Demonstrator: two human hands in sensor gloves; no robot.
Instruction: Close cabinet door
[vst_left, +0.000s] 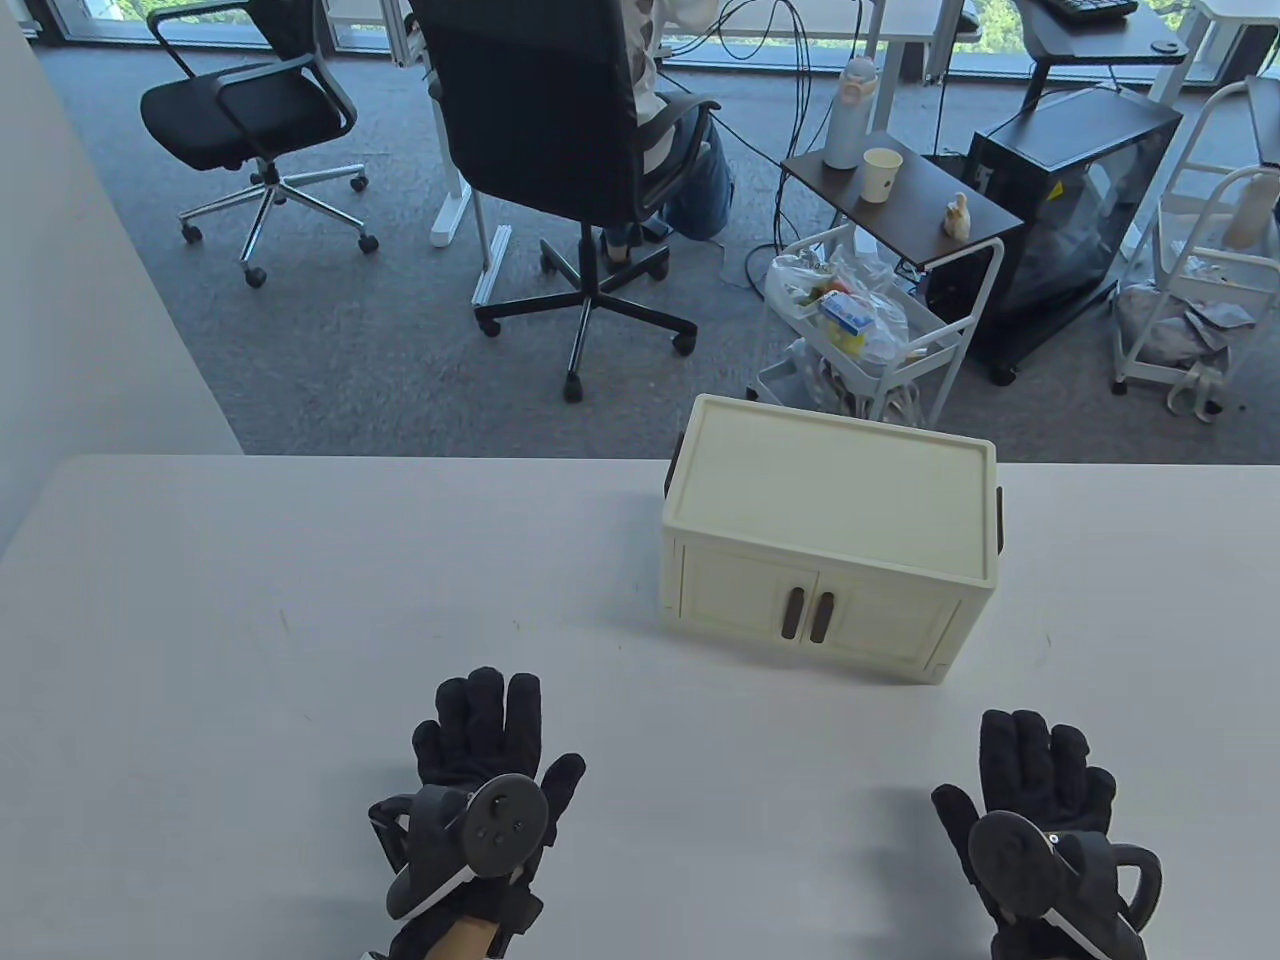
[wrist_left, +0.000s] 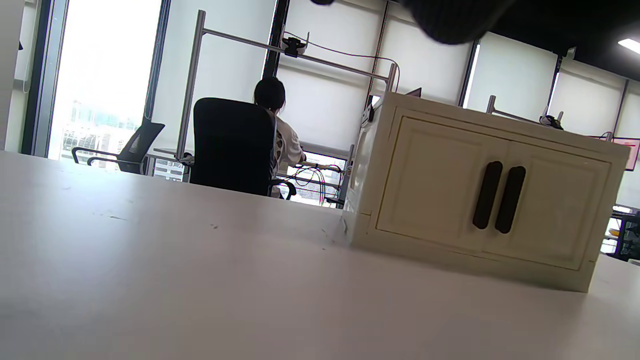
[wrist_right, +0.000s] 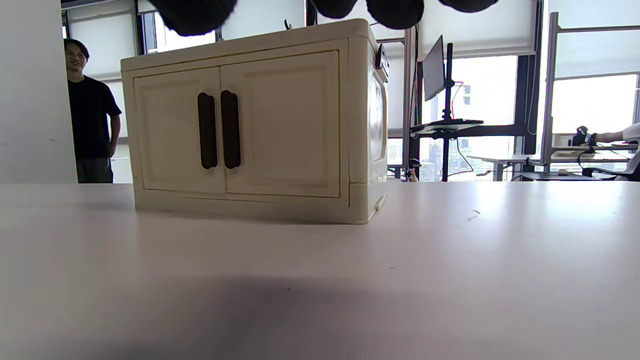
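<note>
Cream cabinet (vst_left: 830, 535) shut — office chair (vst_left: 560, 150) behind.

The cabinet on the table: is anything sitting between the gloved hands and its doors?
Nothing visible. Bare table lies between the left hand, the right hand and the cabinet. Both doors already look shut, handles side by side.

On my surface (vst_left: 300, 600) stands one cabinet (vst_left: 830, 490) with two doors and two dark handles; my two hands rest before it.
</note>
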